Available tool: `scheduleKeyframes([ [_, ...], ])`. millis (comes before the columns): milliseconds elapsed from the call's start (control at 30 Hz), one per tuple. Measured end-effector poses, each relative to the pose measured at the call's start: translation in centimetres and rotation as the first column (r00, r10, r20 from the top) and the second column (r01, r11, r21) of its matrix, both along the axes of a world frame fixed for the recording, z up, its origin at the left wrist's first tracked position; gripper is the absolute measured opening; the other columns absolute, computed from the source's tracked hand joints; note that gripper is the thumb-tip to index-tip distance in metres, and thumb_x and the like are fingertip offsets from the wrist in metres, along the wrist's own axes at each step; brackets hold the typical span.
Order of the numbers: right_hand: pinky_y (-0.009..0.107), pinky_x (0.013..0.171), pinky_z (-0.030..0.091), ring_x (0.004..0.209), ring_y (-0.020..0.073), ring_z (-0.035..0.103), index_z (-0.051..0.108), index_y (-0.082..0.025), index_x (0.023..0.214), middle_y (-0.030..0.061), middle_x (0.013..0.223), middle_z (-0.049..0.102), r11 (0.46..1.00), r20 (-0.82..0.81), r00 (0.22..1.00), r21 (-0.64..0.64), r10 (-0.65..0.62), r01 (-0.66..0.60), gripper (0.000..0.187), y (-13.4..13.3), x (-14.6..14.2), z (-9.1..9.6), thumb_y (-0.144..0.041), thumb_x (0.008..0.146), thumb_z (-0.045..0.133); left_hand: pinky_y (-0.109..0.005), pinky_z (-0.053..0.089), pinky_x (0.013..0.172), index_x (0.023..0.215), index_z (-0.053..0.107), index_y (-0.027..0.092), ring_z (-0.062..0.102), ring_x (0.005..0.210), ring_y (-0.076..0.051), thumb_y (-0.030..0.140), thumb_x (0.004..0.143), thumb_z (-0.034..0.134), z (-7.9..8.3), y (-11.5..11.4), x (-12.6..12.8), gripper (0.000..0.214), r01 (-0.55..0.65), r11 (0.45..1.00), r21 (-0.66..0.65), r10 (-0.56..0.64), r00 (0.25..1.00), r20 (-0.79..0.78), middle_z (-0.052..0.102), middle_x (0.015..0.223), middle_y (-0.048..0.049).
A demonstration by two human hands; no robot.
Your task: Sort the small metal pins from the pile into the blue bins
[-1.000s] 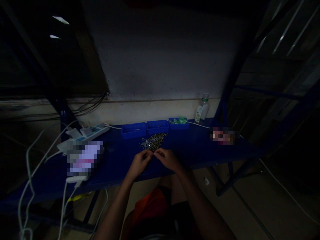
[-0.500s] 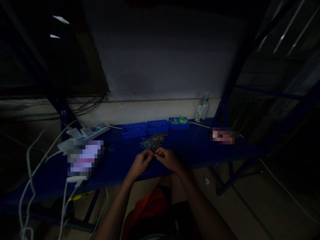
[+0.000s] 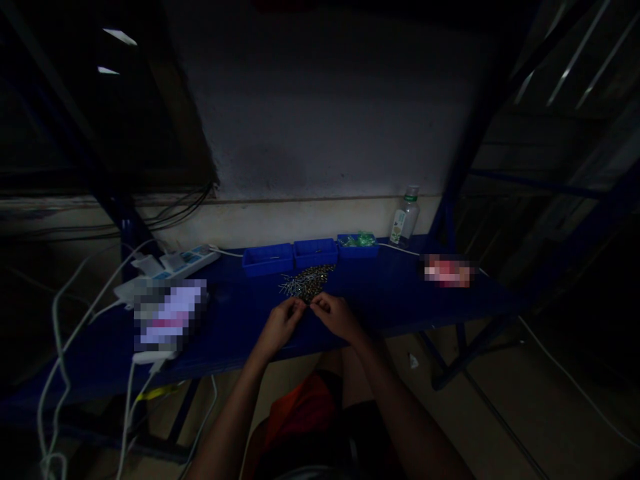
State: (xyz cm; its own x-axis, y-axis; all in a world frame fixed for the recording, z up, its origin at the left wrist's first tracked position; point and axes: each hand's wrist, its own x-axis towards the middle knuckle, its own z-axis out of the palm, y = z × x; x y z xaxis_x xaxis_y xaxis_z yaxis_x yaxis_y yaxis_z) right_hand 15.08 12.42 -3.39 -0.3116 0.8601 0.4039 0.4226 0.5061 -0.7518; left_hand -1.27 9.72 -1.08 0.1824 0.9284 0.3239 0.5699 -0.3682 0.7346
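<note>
A pile of small metal pieces that look like screws (image 3: pixel 309 281) lies on the blue table (image 3: pixel 370 293). At its near edge, my left hand (image 3: pixel 283 325) has thumb and fingers pinched together. Close beside it, my right hand (image 3: pixel 334 315) is closed in a similar pinch, fingertips turned toward the left ones. Whatever the fingertips hold is too small and dark to make out. Behind the pile stand a left blue bin (image 3: pixel 267 267) and a middle blue bin (image 3: pixel 315 259), each with a thin piece inside. The right blue bin (image 3: pixel 358 253) holds green plastic wrapping (image 3: pixel 364 239).
A clear bottle (image 3: pixel 406 219) stands at the back right, near a blurred pinkish object (image 3: pixel 449 272). On the left are a white power strip (image 3: pixel 187 261), a blurred phone-like object (image 3: pixel 173 315) and loose white cables (image 3: pixel 59 333). Blue frame posts flank the table.
Both hands stay at the near edge of the pile, with only a very slight shift of the fingers. The bins and pile look the same.
</note>
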Motion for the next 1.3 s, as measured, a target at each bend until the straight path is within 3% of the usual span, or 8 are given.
scheduleKeyframes([
  [300, 0.019, 0.06, 0.041, 0.065, 0.0109, 0.059, 0.061, -0.02, 0.087, -0.0004, 0.074, 0.065, 0.998, 0.036, 0.997, 0.019, 0.062, -0.062, 0.016, 0.19, 0.02, -0.45, -0.032, 0.08, 0.053, -0.021, 0.04, 0.062, 0.081, 0.057, 0.014, 0.053, 0.068, -0.014, 0.039, 0.083, 0.042, 0.02, 0.11, -0.12, 0.029, -0.006, 1.0, -0.006, 0.006, 1.0, 0.011, 0.058, 0.073, -0.0015],
  [600, 0.02, 0.06, 0.041, 0.065, 0.0115, 0.058, 0.061, -0.02, 0.089, 0.0003, 0.073, 0.065, 0.999, 0.012, 1.0, 0.041, 0.003, -0.004, 0.017, 0.17, 0.11, -0.33, -0.031, 0.083, 0.05, -0.024, 0.044, 0.071, 0.091, 0.06, 0.015, 0.058, 0.079, -0.017, 0.04, 0.081, 0.047, -0.23, 0.34, -0.07, 0.03, 0.011, 0.999, -0.045, -0.004, 0.989, 0.149, 0.064, 0.085, -0.0046],
  [1300, 0.02, 0.064, 0.041, 0.067, 0.0119, 0.06, 0.064, -0.02, 0.091, -0.0001, 0.071, 0.065, 0.998, 0.033, 0.998, 0.03, 0.058, -0.059, 0.02, 0.11, 0.3, -0.02, -0.028, 0.086, 0.046, -0.029, 0.045, 0.075, 0.092, 0.066, 0.016, 0.061, 0.082, -0.02, 0.04, 0.079, 0.049, -0.69, 0.72, -0.37, 0.031, 0.013, 1.0, -0.016, -0.013, 0.999, 0.049, 0.068, 0.09, -0.0059],
])
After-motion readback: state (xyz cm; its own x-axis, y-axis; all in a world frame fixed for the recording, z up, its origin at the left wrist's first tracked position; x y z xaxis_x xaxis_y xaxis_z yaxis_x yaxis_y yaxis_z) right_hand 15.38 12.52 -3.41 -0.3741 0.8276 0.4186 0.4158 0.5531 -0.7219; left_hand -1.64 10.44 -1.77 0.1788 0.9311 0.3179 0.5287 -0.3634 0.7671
